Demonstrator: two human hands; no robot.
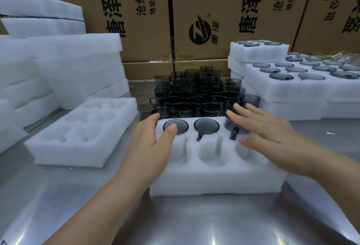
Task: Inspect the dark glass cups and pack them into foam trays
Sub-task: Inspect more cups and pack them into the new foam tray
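Note:
A white foam tray (214,174) lies in front of me on the steel table. Its back row holds three dark glass cups, bottoms up: the left cup (180,123), the middle cup (206,125) and the right cup (236,128), whose handle sticks out of the foam. The front row of pockets holds nothing. My left hand (153,143) rests on the tray's left end, thumb pressing on the left cup. My right hand (268,137) hovers flat, fingers spread, over the right cup. Behind the tray stands a stacked pile of dark glass cups (196,92).
An empty foam tray (78,135) lies to the left, with foam stacks (64,69) behind it. Filled foam trays (292,88) are stacked at the right. Cardboard boxes (224,10) wall off the back. Bare steel table (175,221) is nearest me.

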